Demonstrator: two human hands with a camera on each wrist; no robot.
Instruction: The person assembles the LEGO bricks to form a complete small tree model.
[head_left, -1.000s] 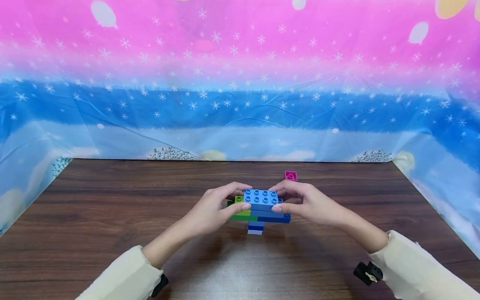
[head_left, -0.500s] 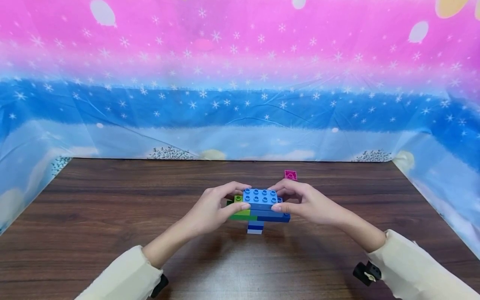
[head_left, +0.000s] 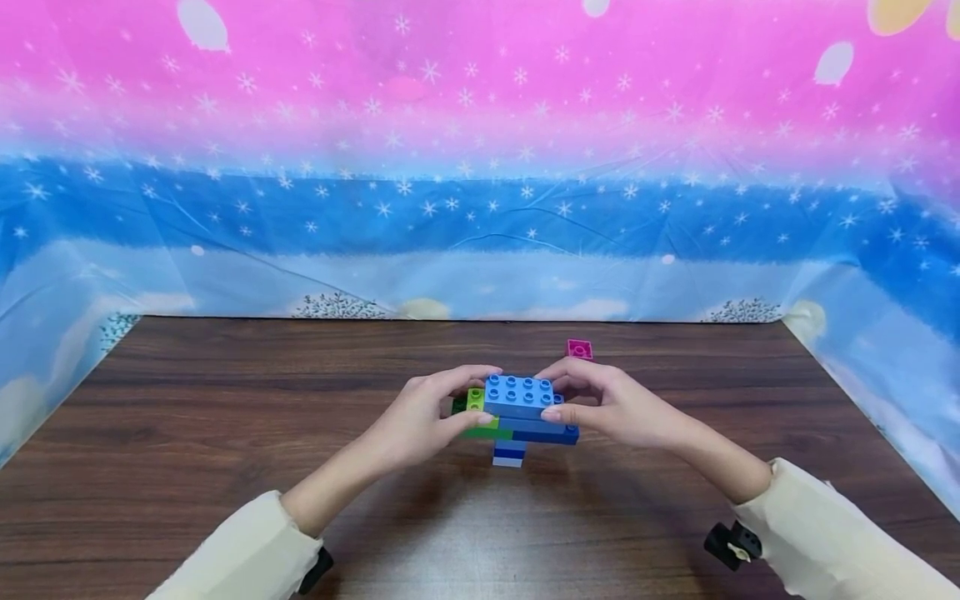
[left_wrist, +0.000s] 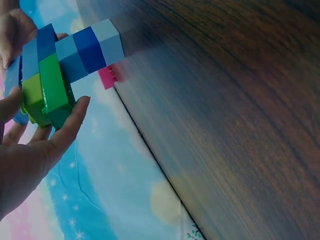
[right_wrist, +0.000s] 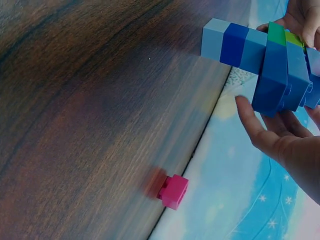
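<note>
A stack of toy building bricks [head_left: 536,427] stands upright on the table on a narrow column of blue and pale blue bricks [head_left: 510,452]. Wider rows of green, lime and blue bricks spread above the column, topped by a light blue eight-stud brick [head_left: 520,393]. From the left, my left hand [head_left: 420,415] holds the wide part, thumb in front and fingers behind. My right hand [head_left: 618,406] grips the opposite end, its thumb at the top brick's front right corner. In the left wrist view, fingers curve around the green brick [left_wrist: 56,90]; in the right wrist view, around the dark blue brick [right_wrist: 272,80].
A small magenta brick [head_left: 579,348] lies behind my right hand on the dark wooden table [head_left: 262,400]. A pink and blue snowflake cloth [head_left: 480,208] encloses the table's back and sides.
My left thumb has slid slightly down and left from the top brick, showing more of the lime brick's studs. The right hand and the stack hold almost still.
</note>
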